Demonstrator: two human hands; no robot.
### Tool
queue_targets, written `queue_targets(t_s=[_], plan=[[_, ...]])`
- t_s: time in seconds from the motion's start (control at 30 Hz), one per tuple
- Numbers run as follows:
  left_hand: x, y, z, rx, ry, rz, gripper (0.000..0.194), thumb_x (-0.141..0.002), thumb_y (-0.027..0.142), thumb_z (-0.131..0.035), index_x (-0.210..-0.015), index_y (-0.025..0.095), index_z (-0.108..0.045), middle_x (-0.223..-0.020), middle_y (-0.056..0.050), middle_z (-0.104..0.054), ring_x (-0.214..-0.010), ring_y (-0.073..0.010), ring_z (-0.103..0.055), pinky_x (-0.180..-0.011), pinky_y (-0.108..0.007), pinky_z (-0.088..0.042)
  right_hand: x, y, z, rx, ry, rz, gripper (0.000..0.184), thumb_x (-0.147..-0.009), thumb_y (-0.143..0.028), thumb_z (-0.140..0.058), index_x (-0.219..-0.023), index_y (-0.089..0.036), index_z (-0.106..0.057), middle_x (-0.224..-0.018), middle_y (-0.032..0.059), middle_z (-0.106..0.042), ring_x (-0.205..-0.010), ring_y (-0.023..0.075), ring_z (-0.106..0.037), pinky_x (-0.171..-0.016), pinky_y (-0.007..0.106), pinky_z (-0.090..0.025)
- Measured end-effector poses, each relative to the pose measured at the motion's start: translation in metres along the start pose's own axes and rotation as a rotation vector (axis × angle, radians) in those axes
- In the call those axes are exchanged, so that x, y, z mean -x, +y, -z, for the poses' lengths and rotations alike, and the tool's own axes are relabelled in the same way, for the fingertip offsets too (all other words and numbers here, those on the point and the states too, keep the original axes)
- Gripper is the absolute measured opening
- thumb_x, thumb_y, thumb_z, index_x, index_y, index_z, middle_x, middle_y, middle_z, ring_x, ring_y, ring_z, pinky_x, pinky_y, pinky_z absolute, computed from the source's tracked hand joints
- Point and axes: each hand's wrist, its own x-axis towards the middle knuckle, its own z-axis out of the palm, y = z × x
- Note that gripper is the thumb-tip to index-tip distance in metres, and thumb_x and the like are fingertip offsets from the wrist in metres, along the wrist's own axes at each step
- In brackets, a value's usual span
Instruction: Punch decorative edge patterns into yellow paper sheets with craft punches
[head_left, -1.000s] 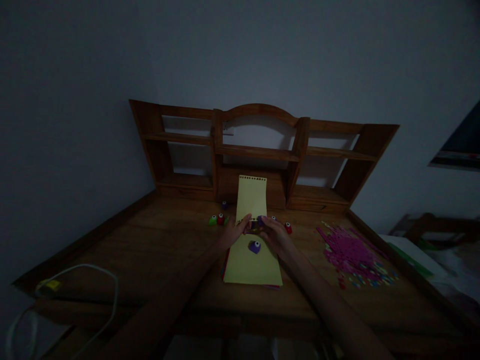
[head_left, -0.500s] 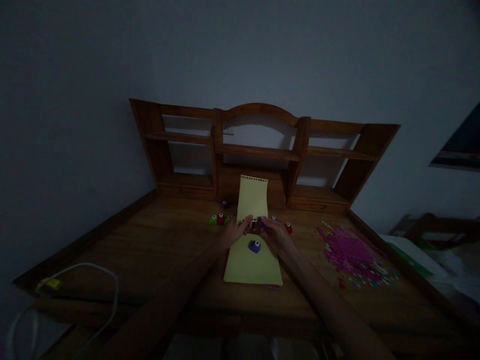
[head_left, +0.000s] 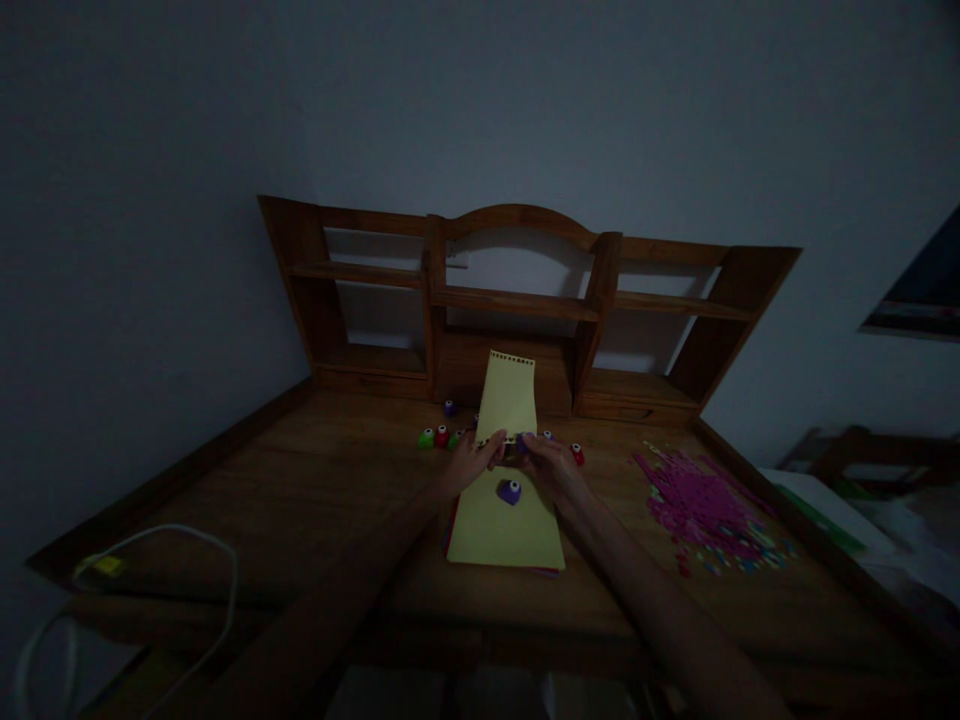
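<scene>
A yellow paper sheet (head_left: 508, 400) stands tilted away from me, with small punched holes along its far and near edges. My left hand (head_left: 471, 465) pinches its near edge at the left. At the right end of that edge, my right hand (head_left: 553, 468) is closed around a small purple craft punch (head_left: 524, 441), its fingers hiding part of it. Below both hands lies a stack of yellow paper (head_left: 506, 535), with red and other colours showing at its edges. Another purple punch (head_left: 511, 491) with a white top rests on this stack.
Left of the sheet are a green punch (head_left: 426, 438), a red punch (head_left: 441, 436) and a purple one (head_left: 449, 408). Another red punch (head_left: 577, 453) sits at right. Pink paper strips (head_left: 697, 505) are heaped rightward. A wooden shelf (head_left: 517, 300) backs the desk; a white cable (head_left: 229, 570) hangs left.
The far end of the yellow sheet has shifted slightly to the right and bent a little. Both hands stay in nearly the same place.
</scene>
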Motion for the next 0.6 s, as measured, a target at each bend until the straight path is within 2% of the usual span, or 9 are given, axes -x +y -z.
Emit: queue_targets(t_s=[0.13, 0.3, 0.43, 0.6], plan=[[0.0022, 0.003, -0.0013, 0.025, 0.013, 0.02, 0.046, -0.083, 0.058, -0.059, -0.06, 0.018, -0.057, -0.057, -0.002, -0.057, -0.051, -0.0136, -0.052, -0.052, -0.025, -0.041, 0.0007, -0.0006, -0.0005, 0.042, -0.001, 0.012, 0.021, -0.067, -0.036, -0.085, -0.075, -0.019, -0.077, -0.081, 0.0055, -0.074, -0.069, 0.0173, -0.061, -0.068, 0.031, -0.045], [0.004, 0.0043, -0.0032, 0.04, -0.015, 0.016, 0.05, -0.082, 0.063, -0.057, -0.06, 0.018, -0.059, -0.057, -0.001, -0.057, -0.053, -0.0137, -0.052, -0.053, -0.025, -0.041, -0.002, 0.0024, 0.0037, 0.07, 0.033, 0.045, 0.022, -0.065, -0.037, -0.086, -0.069, -0.019, -0.074, -0.072, 0.0029, -0.07, -0.061, 0.0142, -0.053, -0.058, 0.028, -0.038], [0.0028, -0.0004, -0.0029, 0.044, -0.036, 0.021, 0.052, -0.081, 0.066, -0.057, -0.06, 0.019, -0.06, -0.058, 0.0, -0.057, -0.052, -0.0132, -0.051, -0.054, -0.025, -0.041, -0.0035, 0.0026, 0.0036, 0.093, -0.025, 0.054, 0.025, -0.066, -0.041, -0.084, -0.064, -0.019, -0.072, -0.07, 0.0033, -0.068, -0.064, 0.0164, -0.055, -0.062, 0.03, -0.039], [0.0024, -0.005, -0.0017, 0.038, -0.147, -0.014, 0.052, -0.085, 0.064, -0.052, -0.062, 0.018, -0.061, -0.061, -0.001, -0.058, -0.055, -0.0136, -0.051, -0.056, -0.026, -0.042, -0.0002, 0.0008, 0.001, 0.117, -0.023, 0.081, 0.027, -0.067, -0.041, -0.084, -0.058, -0.02, -0.068, -0.07, 0.0041, -0.068, -0.066, 0.0174, -0.056, -0.065, 0.031, -0.039]])
